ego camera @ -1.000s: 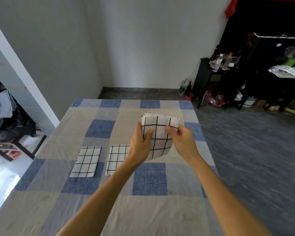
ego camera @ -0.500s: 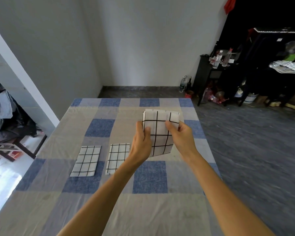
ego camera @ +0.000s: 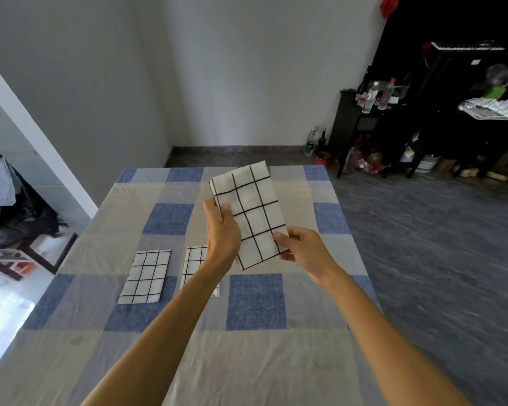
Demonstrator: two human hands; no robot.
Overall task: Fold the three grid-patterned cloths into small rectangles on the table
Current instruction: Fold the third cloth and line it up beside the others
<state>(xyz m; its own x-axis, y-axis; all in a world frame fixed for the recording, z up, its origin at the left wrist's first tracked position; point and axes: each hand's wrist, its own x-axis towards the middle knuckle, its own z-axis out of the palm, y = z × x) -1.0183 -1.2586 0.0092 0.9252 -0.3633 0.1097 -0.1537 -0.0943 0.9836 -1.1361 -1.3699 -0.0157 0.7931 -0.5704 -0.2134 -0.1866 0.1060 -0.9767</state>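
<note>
A person's two bare hands hold a folded grid-patterned cloth (ego camera: 248, 215) in the air above a surface (ego camera: 255, 376) draped in a blue, grey and beige checked covering. The cloth, white with black lines, is folded into a narrow rectangle and tilts slightly, its upper end leaning toward the far edge of the surface.

The left hand (ego camera: 222, 232) grips the held cloth along its left edge, thumb in front and fingers (ego camera: 210, 208) wrapped behind, pressed together against the fabric. The right hand (ego camera: 302, 249) pinches the held cloth at its lower right corner, thumb on the front face and the other fingers curled beneath and behind it.

Two more grid-patterned cloths lie flat on the surface, already folded into small rectangles, both to the left of the held cloth and nearer the camera. The far-left folded cloth (ego camera: 145, 276) lies in full view, straddling a beige square and a blue one. The second folded cloth (ego camera: 194, 263) lies just beside it, apart from it by a narrow strip of covering, and is partly hidden behind the left forearm.

Beyond the held cloth, past the surface's far edge, a grey wall meets a dark stone floor, with a black side table (ego camera: 355, 118) carrying bottles off to the right.
</note>
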